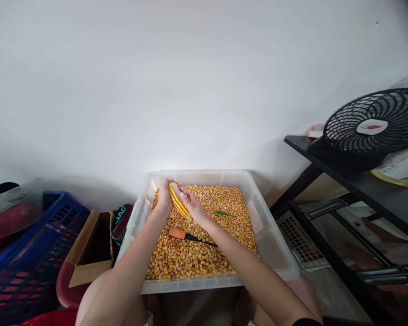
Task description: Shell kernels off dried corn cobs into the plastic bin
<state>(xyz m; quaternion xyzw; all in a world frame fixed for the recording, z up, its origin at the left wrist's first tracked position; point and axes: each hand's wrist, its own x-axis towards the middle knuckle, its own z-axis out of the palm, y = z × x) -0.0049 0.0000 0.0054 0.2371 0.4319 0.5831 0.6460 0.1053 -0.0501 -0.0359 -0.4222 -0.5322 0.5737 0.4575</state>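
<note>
Corncob (pixel 178 202) clasped between my left hand (pixel 165 195) and right hand (pixel 194 210) is best held low inside the tub's (pixel 190 285) far edge.

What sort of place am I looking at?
Probably a corner of a home or small storeroom: a plastic tub of corn kernels, a black fan on a rack, and a blue basket by a plain wall.

Soft light, faint shadows on wall (pixel 197 90), edges stretched and blurred
</note>
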